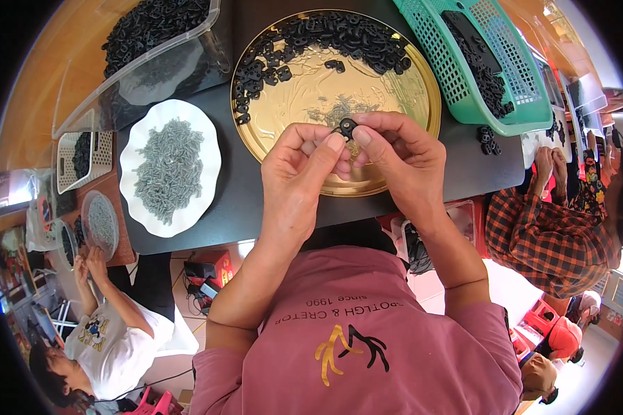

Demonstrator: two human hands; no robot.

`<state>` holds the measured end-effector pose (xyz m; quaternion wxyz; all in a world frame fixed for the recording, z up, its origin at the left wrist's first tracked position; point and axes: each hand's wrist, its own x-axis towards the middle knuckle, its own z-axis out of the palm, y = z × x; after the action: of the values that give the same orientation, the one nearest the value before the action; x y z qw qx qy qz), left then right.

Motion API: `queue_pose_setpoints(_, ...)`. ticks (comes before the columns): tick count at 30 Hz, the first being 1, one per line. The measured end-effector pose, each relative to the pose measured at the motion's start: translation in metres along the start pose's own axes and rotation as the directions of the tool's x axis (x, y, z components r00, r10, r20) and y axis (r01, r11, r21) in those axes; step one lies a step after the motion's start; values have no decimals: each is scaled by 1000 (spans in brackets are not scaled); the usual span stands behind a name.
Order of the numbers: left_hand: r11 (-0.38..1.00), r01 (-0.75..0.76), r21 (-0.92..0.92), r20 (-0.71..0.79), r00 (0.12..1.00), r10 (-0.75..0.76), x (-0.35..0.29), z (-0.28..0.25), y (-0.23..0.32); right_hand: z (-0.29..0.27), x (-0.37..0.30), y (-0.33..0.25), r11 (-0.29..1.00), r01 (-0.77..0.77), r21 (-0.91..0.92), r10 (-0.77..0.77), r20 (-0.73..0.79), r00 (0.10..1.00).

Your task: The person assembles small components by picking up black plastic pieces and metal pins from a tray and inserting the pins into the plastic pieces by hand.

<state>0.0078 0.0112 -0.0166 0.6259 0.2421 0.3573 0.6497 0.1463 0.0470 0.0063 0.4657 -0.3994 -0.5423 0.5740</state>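
Left hand (298,155) and right hand (405,152) both pinching one small black part (347,127) over the near half of the gold tray (273,114). Reads as a fitting step; next move likely calls for steady thumbs and fine alignment, mating detail hidden by fingers. Room: bare mid-tray, plus worktop (235,197) along its near edge. Limits: green basket (533,116) close by tray's right rim, white dish (212,159) near worktop's left edge.
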Motion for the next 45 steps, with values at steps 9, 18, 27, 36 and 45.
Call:
queue_pose_setpoints(9,999,1,-48,16,1000,0,2,-1,-2,1,2,-1,998,63,16,-63,16,998)
queue_pose_setpoints(18,1000,-20,-15,10,1000,21,2,1,0,6,2,-3,998,60,15,-61,8,998)
queue_pose_setpoints(27,956,-214,201,176,968,180,1,-12,8,-20,19,-22,969,-238,66,206,316,926)
queue_pose_setpoints(36,795,-395,460,347,904,249,2,-11,14,-19,18,-31,961,-272,56,237,345,908)
queue_pose_setpoints(45,715,-509,479,389,854,347,4,-13,13,-19,7,-26,930,-367,-14,350,339,874)
